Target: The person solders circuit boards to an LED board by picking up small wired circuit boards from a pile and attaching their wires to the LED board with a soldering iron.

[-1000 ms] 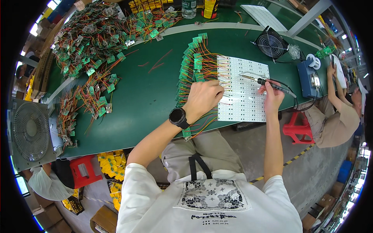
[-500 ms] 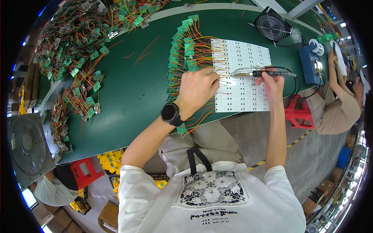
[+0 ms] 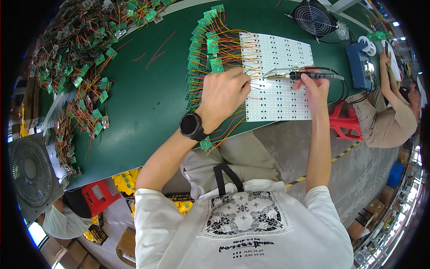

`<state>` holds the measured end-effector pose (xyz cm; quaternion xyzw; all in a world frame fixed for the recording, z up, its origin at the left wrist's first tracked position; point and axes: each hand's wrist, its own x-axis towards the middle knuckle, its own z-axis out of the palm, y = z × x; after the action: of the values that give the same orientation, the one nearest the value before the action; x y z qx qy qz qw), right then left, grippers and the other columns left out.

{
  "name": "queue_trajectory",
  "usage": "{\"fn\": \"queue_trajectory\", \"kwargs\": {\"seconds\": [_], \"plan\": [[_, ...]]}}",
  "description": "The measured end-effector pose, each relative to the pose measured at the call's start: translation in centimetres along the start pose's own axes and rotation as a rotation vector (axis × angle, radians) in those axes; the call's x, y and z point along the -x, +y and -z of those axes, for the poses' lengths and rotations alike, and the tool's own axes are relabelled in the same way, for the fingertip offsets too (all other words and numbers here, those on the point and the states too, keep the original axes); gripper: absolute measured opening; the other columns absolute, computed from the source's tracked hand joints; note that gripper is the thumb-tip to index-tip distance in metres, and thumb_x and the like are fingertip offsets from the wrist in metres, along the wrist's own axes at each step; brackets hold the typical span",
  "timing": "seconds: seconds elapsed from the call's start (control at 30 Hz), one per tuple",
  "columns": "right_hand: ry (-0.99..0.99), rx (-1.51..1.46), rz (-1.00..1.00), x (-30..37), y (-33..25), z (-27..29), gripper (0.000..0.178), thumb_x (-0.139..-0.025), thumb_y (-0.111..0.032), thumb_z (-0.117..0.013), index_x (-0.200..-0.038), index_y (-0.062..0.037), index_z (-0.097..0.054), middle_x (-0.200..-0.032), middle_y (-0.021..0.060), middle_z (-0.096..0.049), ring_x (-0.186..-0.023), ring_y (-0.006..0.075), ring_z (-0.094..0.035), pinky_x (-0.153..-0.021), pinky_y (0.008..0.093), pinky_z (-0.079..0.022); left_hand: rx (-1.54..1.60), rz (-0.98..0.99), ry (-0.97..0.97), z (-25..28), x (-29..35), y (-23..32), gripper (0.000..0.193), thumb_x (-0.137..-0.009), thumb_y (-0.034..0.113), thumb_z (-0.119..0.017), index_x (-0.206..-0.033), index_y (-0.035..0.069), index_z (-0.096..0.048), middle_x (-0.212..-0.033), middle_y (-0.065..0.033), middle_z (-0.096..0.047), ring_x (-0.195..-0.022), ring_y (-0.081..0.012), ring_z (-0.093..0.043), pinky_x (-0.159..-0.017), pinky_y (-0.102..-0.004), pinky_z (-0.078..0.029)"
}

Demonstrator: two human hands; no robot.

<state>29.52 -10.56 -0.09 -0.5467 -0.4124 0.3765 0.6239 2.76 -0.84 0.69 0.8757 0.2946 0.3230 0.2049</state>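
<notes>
A soldering iron with a thin metal feed tube alongside lies in my right hand, fingers closed round its handle. Its tip meets or nearly meets the left part of a white panel dotted with rows of small pads. My left hand, wearing a black watch, is pinched at the panel's left edge on a thin wire; the fingertips partly hide it. Green circuit boards stand in a column left of the panel, their red and yellow wires running onto its edge. One more board hangs by the table's front edge.
A big heap of wired boards covers the table's far left. Loose red wires lie mid-table. A black fan, blue soldering station and solder spool stand at right. Another person sits beyond, near a red stool.
The view has shifted slightly, so table and panel appear higher and further left. Both hands keep their places at the panel, and a bright glint now shows at the iron's tip.
</notes>
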Motion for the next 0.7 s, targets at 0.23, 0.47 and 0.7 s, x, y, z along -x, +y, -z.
{"fn": "queue_trajectory", "kwargs": {"seconds": [0.23,0.47,0.7], "plan": [[-0.002,0.003,0.009,0.05,0.16,-0.02,0.020,-0.086,-0.001,-0.064,-0.103,0.0093,-0.060,-0.083,0.0145,-0.066,-0.064,0.0199,-0.064,-0.059,0.0297,-0.050,-0.001,0.005,-0.005,0.03,0.02,0.02,0.007,-0.078,0.012,-0.066,-0.079,0.007,-0.071,-0.072,-0.0049,-0.062,-0.058,-0.0279,-0.060,-0.051,-0.0375,-0.046],[-0.014,0.004,0.007,-0.05,0.39,0.23,0.020,-0.087,-0.001,-0.063,-0.104,0.0094,-0.060,-0.082,0.0148,-0.066,-0.063,0.0206,-0.064,-0.060,0.0301,-0.050,-0.007,0.009,-0.013,-0.06,0.06,-0.07,0.007,-0.078,0.013,-0.066,-0.079,0.008,-0.071,-0.072,-0.0047,-0.062,-0.058,-0.0277,-0.060,-0.051,-0.0374,-0.047],[-0.008,-0.069,0.029,-0.27,0.62,0.83,0.021,-0.089,-0.005,-0.061,-0.104,0.0094,-0.060,-0.076,0.0157,-0.066,-0.062,0.0223,-0.064,-0.059,0.0303,-0.050,-0.007,0.001,-0.010,0.19,0.07,0.11,0.007,-0.079,0.014,-0.066,-0.080,0.008,-0.070,-0.074,-0.0043,-0.062,-0.059,-0.0277,-0.061,-0.052,-0.0376,-0.048]]}}
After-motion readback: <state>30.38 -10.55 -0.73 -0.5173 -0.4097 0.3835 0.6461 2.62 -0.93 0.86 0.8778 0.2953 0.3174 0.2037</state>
